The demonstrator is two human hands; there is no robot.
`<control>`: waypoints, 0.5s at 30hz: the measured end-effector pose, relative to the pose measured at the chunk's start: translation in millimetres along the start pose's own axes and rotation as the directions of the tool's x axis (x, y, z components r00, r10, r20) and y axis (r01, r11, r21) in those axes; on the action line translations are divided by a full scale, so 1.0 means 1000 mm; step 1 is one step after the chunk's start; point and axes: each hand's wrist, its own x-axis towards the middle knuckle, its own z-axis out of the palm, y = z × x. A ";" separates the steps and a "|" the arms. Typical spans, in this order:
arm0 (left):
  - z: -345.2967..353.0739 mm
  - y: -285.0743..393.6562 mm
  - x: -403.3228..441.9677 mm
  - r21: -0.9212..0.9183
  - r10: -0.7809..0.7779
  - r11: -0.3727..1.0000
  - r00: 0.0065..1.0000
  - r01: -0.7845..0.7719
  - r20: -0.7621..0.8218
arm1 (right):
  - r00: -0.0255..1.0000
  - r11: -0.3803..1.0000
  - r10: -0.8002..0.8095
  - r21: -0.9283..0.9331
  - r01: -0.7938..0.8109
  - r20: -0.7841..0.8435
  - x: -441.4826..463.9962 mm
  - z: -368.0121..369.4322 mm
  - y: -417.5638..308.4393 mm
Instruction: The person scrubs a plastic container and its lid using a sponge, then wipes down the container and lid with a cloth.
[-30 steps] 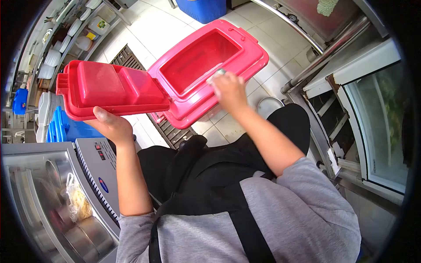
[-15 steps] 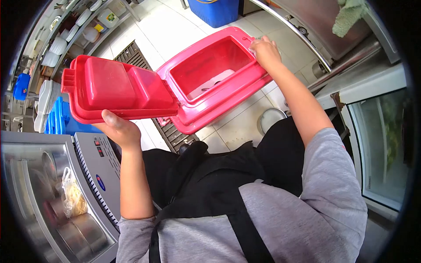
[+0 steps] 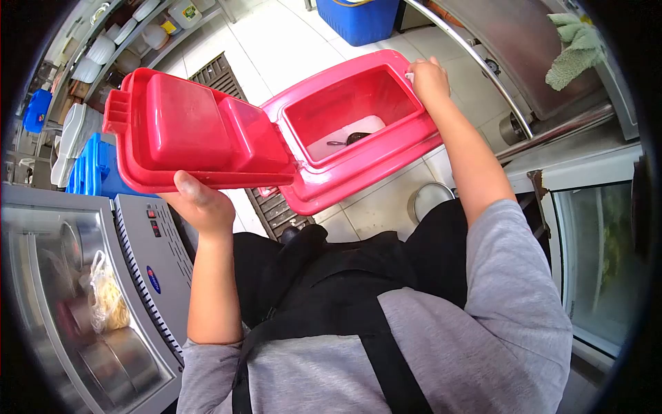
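Note:
A red plastic bin [image 3: 317, 196] with its hinged lid [image 3: 183, 121] swung back to the left is in front of me. My left hand [image 3: 205, 207] grips the near edge of the lid, thumb on top and fingers hidden beneath. At the bin's far right end, my right hand [image 3: 429, 81] is closed on the rim; a small whitish bit shows by its fingers. White material [image 3: 369, 124] lies in the bottom of the bin. On it rests a dark utensil [image 3: 356, 137] with a thin handle, its kind unclear.
To the left stand a grey-framed glass cabinet [image 3: 148, 228], a blue container [image 3: 96, 169] and shelves of dishes [image 3: 101, 50]. A blue tub [image 3: 358, 21] is at the back, a metal pot [image 3: 429, 200] on the floor, and a glass-doored unit [image 3: 600, 234] at right.
The bin and lid sit slightly further right in view. More of the white material and the dark utensil now shows inside. Both hands keep their holds.

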 end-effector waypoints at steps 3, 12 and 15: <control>0.000 -0.001 -0.001 -0.018 0.014 1.000 1.000 -0.014 -0.007 | 0.997 0.990 -0.013 0.141 0.023 -0.072 -0.005 0.016 0.014; 0.005 0.001 0.001 0.009 0.043 0.999 0.998 -0.043 -0.048 | 0.968 0.950 0.134 0.305 -0.065 -0.212 -0.119 -0.002 0.002; 0.009 0.002 0.002 -0.019 0.051 0.998 0.996 -0.052 -0.071 | 0.953 0.868 0.026 0.480 0.129 -0.303 -0.177 0.008 -0.068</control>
